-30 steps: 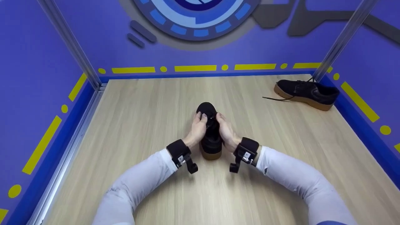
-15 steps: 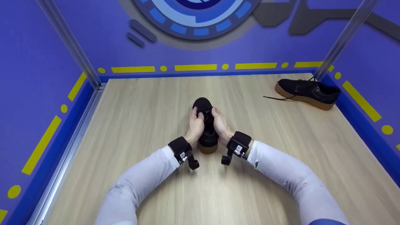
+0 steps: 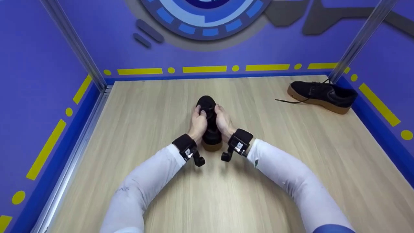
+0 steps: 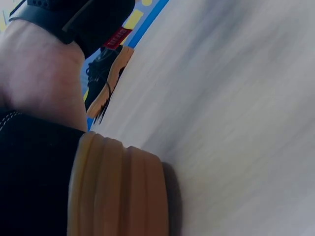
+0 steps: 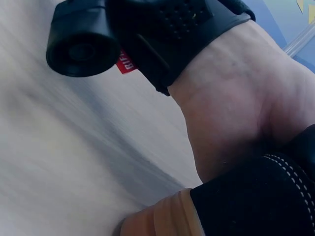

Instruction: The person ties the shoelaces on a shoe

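Note:
A black lace-up shoe (image 3: 212, 136) with a tan sole points away from me at the middle of the table. My left hand (image 3: 198, 123) grips its left side, thumb over the lacing area. From the right side my right hand (image 3: 223, 122) holds it opposite, fingertips near the laces. The heel (image 4: 115, 191) fills the lower left of the left wrist view, with the right wrist (image 4: 44, 73) behind it. In the right wrist view the stitched black heel (image 5: 241, 206) stands before the left wrist (image 5: 231, 93). The undersides of both hands are hidden.
A second black shoe (image 3: 323, 95) lies at the back right, one lace (image 3: 292, 102) trailing over the wood table (image 3: 155, 106). Purple-blue panels (image 3: 207, 58) with yellow marks enclose the back and sides, joined by metal posts (image 3: 76, 42).
Both hands and the shoe between them have moved away from me and slightly left along the table. The second shoe stays in place while the view shifts a little.

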Available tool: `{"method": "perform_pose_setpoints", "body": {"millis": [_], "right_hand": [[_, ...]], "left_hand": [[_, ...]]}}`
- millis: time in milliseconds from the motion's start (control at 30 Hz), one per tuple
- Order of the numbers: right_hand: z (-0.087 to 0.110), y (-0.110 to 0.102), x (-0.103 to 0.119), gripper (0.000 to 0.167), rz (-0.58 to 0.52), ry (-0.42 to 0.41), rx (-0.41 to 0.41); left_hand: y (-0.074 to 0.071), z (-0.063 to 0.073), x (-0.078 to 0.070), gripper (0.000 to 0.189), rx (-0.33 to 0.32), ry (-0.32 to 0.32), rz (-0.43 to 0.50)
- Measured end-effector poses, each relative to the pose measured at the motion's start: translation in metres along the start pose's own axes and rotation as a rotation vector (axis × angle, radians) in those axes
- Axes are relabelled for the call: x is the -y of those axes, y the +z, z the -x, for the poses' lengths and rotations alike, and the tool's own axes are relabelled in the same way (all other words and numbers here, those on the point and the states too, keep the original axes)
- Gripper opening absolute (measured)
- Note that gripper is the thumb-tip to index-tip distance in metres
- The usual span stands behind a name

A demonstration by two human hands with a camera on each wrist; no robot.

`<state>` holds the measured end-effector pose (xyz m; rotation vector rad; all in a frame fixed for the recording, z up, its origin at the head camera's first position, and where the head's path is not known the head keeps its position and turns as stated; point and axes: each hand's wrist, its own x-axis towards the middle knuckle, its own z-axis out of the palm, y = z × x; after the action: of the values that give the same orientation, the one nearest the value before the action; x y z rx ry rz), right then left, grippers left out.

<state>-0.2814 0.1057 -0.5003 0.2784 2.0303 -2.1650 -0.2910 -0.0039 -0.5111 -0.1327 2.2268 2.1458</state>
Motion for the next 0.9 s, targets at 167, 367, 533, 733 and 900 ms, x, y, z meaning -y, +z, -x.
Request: {"method": "perform_pose_setpoints", "body": {"millis": [167, 367, 533, 733, 900], "right_hand": [[-0.013, 0.009, 0.002, 0.055, -0.005, -0.012, -0.007], [-0.029, 0.018, 0.006, 0.053, -0.020, -0.024, -0.019], [-0.044, 0.027, 0.010, 0.057, 0.044, -0.048, -0.061], [-0.064, 0.038, 0.014, 0.055, 0.106, -0.085, -0.103], [-0.075, 0.050, 0.015, 0.053, 0.085, -0.076, -0.103]], "left_hand": [[-0.009, -0.014, -0.001, 0.057, -0.005, -0.012, 0.000], [-0.019, -0.030, -0.005, 0.057, -0.002, -0.007, -0.049], [-0.029, -0.048, -0.009, 0.058, 0.028, -0.024, -0.049], [-0.041, -0.071, -0.014, 0.058, 0.060, -0.057, -0.026], [-0.049, -0.084, -0.012, 0.058, 0.048, -0.058, -0.029]]}}
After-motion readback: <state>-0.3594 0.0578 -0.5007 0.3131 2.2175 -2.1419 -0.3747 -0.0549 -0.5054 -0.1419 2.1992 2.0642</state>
